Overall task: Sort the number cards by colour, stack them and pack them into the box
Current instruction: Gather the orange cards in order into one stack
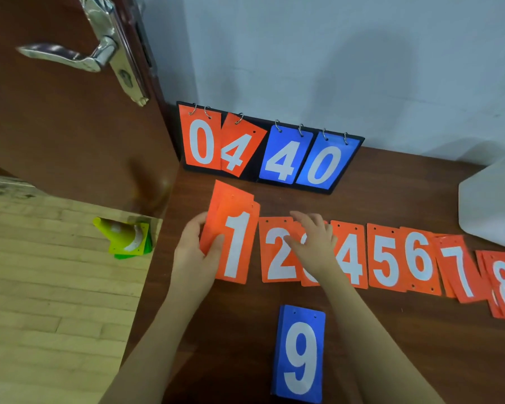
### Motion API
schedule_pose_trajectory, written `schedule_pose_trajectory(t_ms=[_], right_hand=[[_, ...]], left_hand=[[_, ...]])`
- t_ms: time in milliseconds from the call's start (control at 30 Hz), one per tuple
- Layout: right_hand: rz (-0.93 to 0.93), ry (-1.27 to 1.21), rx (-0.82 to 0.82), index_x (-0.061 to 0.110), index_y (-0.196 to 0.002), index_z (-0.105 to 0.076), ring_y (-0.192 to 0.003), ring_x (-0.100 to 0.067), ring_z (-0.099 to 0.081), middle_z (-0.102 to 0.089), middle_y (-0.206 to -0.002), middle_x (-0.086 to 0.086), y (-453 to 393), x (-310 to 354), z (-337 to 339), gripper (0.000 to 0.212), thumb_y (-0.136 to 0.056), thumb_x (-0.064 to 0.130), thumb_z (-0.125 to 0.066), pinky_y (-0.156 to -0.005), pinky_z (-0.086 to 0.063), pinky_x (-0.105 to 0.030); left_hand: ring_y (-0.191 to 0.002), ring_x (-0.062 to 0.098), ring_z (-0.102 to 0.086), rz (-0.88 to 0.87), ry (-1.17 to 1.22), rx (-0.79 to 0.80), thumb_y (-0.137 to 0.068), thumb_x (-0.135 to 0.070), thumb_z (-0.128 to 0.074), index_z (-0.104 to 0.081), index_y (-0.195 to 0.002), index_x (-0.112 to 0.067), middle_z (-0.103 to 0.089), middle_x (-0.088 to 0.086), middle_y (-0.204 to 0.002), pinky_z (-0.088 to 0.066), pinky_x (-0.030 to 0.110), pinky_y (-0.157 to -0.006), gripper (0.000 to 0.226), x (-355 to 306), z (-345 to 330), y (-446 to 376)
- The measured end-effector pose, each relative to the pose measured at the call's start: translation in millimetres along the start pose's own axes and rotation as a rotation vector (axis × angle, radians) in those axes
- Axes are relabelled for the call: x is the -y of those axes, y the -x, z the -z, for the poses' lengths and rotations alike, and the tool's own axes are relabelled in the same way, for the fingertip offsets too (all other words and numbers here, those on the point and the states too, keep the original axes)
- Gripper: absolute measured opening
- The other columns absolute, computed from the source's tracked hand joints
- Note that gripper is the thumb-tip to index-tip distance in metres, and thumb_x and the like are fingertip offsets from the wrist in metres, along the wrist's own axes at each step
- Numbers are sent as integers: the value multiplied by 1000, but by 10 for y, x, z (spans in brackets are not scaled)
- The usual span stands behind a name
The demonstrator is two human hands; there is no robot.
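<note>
The left hand [197,252] is gripping a small stack of orange cards [233,237] with a white 1 on top, at the left end of the row on the brown table [362,330]. The right hand [314,242] is resting with loose, open fingers on the orange 3 card [311,279], beside the 2 card [276,252]

An indoor room, likely a home or activity room — a dark wooden door [70,135] with a chrome lever handle [70,55], a pale painted wall [333,53], light wood-plank flooring [41,287] and a brown wooden table [391,345] suggest it.
</note>
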State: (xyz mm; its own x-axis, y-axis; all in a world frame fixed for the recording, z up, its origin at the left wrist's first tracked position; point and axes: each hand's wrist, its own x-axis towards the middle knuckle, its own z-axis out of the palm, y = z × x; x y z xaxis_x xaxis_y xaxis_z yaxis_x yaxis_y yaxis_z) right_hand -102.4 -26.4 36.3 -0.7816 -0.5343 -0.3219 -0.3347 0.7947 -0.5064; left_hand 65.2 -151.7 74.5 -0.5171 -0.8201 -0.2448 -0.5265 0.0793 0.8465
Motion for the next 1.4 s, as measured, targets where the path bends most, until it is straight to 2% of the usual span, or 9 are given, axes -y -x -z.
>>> schedule_pose_trajectory(t_ms=[200,500,567,667,833,1033,1200,1333,1400], right_hand=[[-60,263,173,37,-142,-26,-136,-32,-21,-22,-147,-4,-290,-107,-189,74,-80,53,-63,-111,-19,-46],[176,338,114,33,-118,-52,-134,-22,-27,-41,-137,5,-363,-20,-231,38,-83,35,-65,-112,-11,-43],[178,59,128,31,-117,-49,-126,-14,-37,-51,-129,5,-294,56,-187,33,-86,27,-63,-112,-17,-42],[109,-530,125,32,-118,-43,-117,-12,-51,-50,-125,8,-135,242,64,45,-85,15,-67,-92,-51,-33],[106,-992,118,33,-132,-35,-96,-17,-69,-61,-118,5,257,451,535,65,-80,14,-70,-73,-60,-33],[110,-799,-3,31,-133,-33,-112,-16,-59,-51,-132,2,340,464,504,65,-82,20,-71,-86,-57,-37],[175,-556,-82,30,-134,-42,-107,-11,-53,-50,-120,5,211,129,465,59,-82,33,-69,-85,-52,-26],[-235,55,-27,24,-136,-43,-130,-29,-36,-40,-140,-9,21,-477,276,61,-83,46,-64,-107,-32,-45],[-267,191,51,23,-142,-32,-133,-32,-31,-32,-144,-11,43,-614,111,74,-81,52,-62,-109,-27,-45]], left_hand=[[-125,19,-46,49,-114,-38,-92,-33,-52,-26,-144,-26,-41,1,-141,-44,36,-96,59,55,-110,-133],[-121,19,-49,-7,-131,-97,-93,-32,-50,-26,-144,-25,-44,3,-137,-44,29,-89,57,110,-182,-161],[-117,18,-50,-66,-130,-144,-94,-27,-49,-28,-144,-21,-46,6,-132,-41,24,-86,55,139,-172,-131],[-108,12,-48,-165,-172,-230,-93,-21,-48,-32,-142,-12,-49,13,-125,-36,14,-81,53,163,-114,-75],[-93,-2,-50,-305,-126,-174,-91,-29,-43,-34,-140,-14,-46,-3,-117,-36,2,-73,52,-92,-66,59],[-96,1,-57,-253,35,16,-87,-42,-40,-29,-141,-31,-44,-13,-118,-50,5,-66,56,-489,-258,149],[-104,10,-55,-154,-8,37,-93,-30,-50,-27,-143,-30,-45,-8,-119,-49,9,-66,55,-417,-441,199],[-112,17,-54,-55,-78,-77,-94,-27,-49,-26,-145,-26,-46,3,-131,-51,22,-74,56,-262,-442,228],[-109,16,-54,-63,-92,-81,-94,-27,-49,-26,-145,-25,-46,3,-131,-50,20,-71,56,-240,-464,250]])
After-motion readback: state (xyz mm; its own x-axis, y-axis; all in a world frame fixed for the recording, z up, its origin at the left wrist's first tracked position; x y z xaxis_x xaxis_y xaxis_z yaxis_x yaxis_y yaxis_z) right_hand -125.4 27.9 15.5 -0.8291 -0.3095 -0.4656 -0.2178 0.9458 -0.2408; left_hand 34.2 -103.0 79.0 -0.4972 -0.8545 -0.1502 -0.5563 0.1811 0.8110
